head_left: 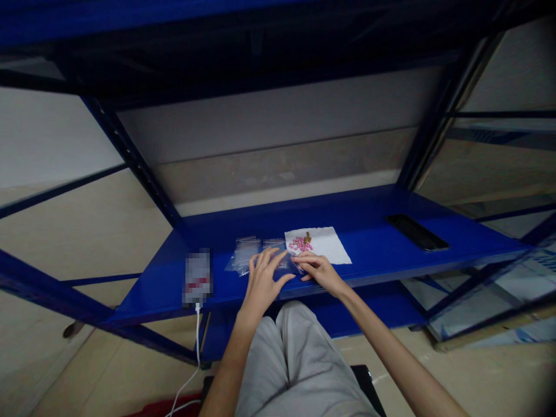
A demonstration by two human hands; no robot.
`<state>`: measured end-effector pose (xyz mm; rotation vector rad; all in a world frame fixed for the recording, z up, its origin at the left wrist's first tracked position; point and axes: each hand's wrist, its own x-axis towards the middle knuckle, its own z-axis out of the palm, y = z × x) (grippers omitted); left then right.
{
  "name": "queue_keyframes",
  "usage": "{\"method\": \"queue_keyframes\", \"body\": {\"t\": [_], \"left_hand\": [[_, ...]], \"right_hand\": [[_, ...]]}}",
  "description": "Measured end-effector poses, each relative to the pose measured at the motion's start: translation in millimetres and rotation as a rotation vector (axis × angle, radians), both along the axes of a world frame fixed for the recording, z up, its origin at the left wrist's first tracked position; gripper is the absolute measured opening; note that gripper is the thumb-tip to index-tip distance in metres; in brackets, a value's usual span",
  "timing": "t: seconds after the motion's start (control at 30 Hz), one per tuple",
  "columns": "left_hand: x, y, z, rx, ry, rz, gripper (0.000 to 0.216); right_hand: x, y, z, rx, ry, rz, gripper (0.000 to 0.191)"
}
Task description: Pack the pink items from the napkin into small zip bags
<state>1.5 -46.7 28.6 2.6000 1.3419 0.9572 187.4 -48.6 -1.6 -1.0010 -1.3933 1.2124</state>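
Observation:
My left hand point(264, 277) is open, thumb and fingers apart, over the small clear zip bags on the blue shelf. One group of clear plastic bags point(245, 252) lies just left of it, and another clear bag point(274, 243) shows behind its fingertips. Close by, my right hand point(320, 271) has its fingers closed on the edge of a small clear plastic bag point(284, 264) that lies between the two hands. Behind the right hand, pink pills point(299, 244) and a few brownish-gold capsules point(308, 237) rest on a white sheet of paper point(330, 246).
A black phone point(417, 231) lies at the right of the blue shelf point(369, 214). On the left is a blurred-out device point(197, 278) with a white cable point(198, 336) hanging over the front edge. Blue uprights frame both sides, and another shelf level is overhead.

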Motion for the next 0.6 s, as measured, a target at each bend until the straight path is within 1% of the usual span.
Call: {"method": "queue_keyframes", "body": {"t": [0.1, 0.27, 0.4, 0.6], "left_hand": [[8.3, -0.5, -1.8, 0.074, 0.016, 0.009, 0.054], [18.2, -2.4, -0.6, 0.137, -0.011, 0.043, 0.037], [20.0, -3.5, 4.1, 0.115, -0.035, 0.046, 0.026], [13.1, -3.8, 9.7, 0.036, -0.044, 0.022, 0.014]], "right_hand": [[0.7, -0.6, -0.6, 0.004, 0.009, 0.009, 0.027], [0.4, -1.2, -0.9, 0.005, 0.028, 0.016, 0.03], [-0.8, -2.9, 1.4, 0.0, 0.005, 0.016, 0.03], [-3.3, -2.6, 0.8, 0.088, -0.096, 0.042, 0.028]]}}
